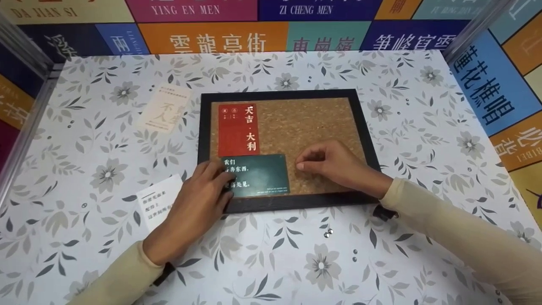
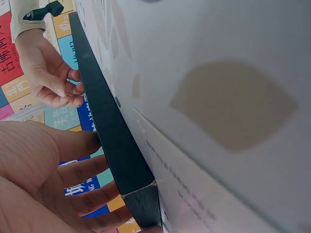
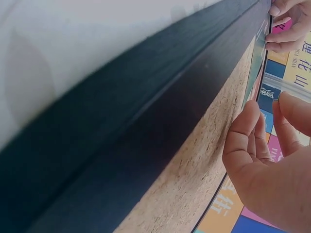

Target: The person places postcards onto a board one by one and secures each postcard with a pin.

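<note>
A black-framed cork board [image 1: 313,123] lies on the table. On it are a red card [image 1: 239,131] with white characters and, just below, a green card [image 1: 258,176] with white text. My left hand [image 1: 203,190] rests over the frame's lower left corner and touches the green card's left end, its fingers spread. Above bare cork right of the green card, my right hand [image 1: 334,165] has its thumb and forefinger pinched together. A tiny dark pin-like thing [image 3: 278,98] shows at those fingertips in the right wrist view, too small to make out fully.
A white card [image 1: 159,199] with black text lies left of the board, partly behind my left forearm. Farther back is a cream card [image 1: 167,108]. Small shiny round pieces [image 1: 328,233] sit in front of the board. Colourful printed panels [image 1: 211,38] border the floral tabletop [image 1: 271,262].
</note>
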`<state>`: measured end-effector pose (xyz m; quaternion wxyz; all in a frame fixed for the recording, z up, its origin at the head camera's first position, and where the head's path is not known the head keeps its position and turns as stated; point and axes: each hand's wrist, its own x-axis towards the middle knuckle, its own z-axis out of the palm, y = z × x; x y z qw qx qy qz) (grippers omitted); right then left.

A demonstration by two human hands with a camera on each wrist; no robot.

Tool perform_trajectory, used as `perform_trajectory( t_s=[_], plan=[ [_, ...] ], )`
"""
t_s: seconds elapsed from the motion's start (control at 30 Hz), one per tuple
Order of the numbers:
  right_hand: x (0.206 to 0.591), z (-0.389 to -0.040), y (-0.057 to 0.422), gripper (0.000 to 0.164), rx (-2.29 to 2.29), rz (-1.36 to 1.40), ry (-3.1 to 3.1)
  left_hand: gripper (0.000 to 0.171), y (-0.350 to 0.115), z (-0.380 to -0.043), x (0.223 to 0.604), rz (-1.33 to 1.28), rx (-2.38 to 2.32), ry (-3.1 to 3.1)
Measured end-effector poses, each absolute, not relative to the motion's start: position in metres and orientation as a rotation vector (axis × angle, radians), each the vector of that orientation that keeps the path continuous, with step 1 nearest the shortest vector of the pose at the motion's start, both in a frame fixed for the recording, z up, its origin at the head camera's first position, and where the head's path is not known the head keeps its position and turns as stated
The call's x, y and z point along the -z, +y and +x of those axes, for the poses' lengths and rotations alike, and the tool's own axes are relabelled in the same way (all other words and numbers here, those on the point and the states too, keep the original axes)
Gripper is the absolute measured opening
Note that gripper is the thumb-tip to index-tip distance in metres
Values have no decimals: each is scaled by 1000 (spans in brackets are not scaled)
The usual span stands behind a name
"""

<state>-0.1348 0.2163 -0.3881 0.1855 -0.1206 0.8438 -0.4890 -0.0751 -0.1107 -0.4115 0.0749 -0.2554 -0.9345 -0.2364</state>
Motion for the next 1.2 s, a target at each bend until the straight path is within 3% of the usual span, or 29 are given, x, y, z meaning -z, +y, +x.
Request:
perform_trajectory(
  t_s=[1.2],
  plan=[
    [388,-151,200,10,1311,-279,2375,34,-111,-75,413,-766,684,-2812]
  ],
)
